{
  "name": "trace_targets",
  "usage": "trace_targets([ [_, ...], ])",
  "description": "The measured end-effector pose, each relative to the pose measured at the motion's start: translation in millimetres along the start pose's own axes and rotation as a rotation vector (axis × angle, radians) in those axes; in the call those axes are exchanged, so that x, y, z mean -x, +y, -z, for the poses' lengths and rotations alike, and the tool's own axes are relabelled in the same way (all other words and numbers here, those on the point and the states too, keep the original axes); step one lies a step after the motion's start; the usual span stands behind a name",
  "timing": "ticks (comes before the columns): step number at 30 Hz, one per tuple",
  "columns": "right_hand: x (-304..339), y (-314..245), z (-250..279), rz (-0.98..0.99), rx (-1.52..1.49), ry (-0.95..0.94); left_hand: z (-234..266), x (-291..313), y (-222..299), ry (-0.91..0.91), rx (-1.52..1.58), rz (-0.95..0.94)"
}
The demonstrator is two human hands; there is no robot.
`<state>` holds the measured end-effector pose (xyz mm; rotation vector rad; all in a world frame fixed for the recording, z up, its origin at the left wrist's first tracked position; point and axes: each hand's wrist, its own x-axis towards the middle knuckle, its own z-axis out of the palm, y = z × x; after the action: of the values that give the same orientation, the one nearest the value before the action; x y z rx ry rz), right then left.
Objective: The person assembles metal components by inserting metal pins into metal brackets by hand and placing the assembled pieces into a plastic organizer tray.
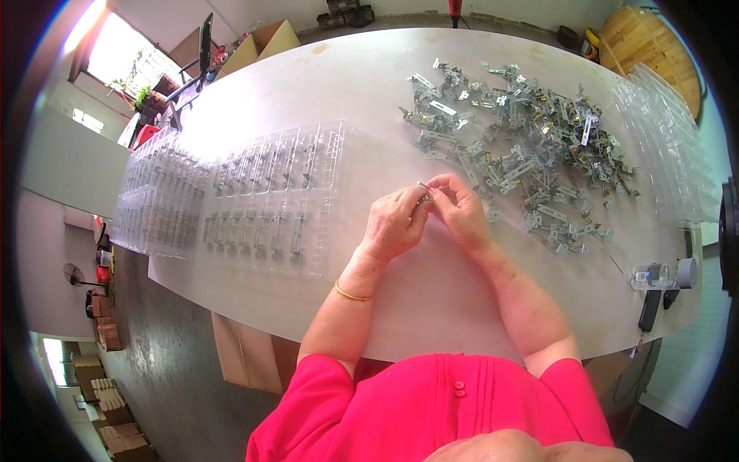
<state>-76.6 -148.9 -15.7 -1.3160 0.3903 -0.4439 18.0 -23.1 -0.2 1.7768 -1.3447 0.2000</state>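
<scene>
Close together over the middle of the table (262,85), my left hand (391,222) and my right hand (460,209) are both closed. Between their fingertips is a small metal bracket (423,187), mostly hidden by the fingers. A loose pile of similar metal brackets (531,146), some with brass-coloured parts, spreads beyond my right hand. To the left of my left hand lies a clear plastic tray (327,231) with brackets set in two rows. More filled clear trays (131,231) are stacked at its far left side.
A stack of clear plastic trays (670,146) stands at the table's right edge. Nearer me are a clear jar (650,276) with a grey lid and a dark handheld object (650,310). Cardboard boxes (246,354) sit below the front edge; an open carton (269,42) is behind the table.
</scene>
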Motion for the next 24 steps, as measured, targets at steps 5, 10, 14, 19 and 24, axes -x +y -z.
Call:
trace_targets([
  [5, -1.6, 10.3, 1.7, 0.128, 0.165, 0.041, -4.4, 2.8, 1.0, -0.015, -0.058, -0.03],
  [10, -4.8, 15.9, -0.6, 0.333, -0.008, 0.11, -8.2, 2.1, 3.8, 0.08, -0.094, 0.008],
  [14, -0.9, 12.6, -6.3, 0.273, -0.023, 0.056, -7.9, 0.1, 2.6, 0.119, -0.118, 0.054],
  [19, -0.1, 16.9, -6.4, 0.274, 0.104, 0.066, -8.0, -2.6, 5.9, 0.147, -0.178, 0.027],
  [24, 0.9, 12.6, -5.6, 0.272, 0.09, 0.081, -4.4, -5.5, 9.3, 0.139, -0.159, -0.018],
])
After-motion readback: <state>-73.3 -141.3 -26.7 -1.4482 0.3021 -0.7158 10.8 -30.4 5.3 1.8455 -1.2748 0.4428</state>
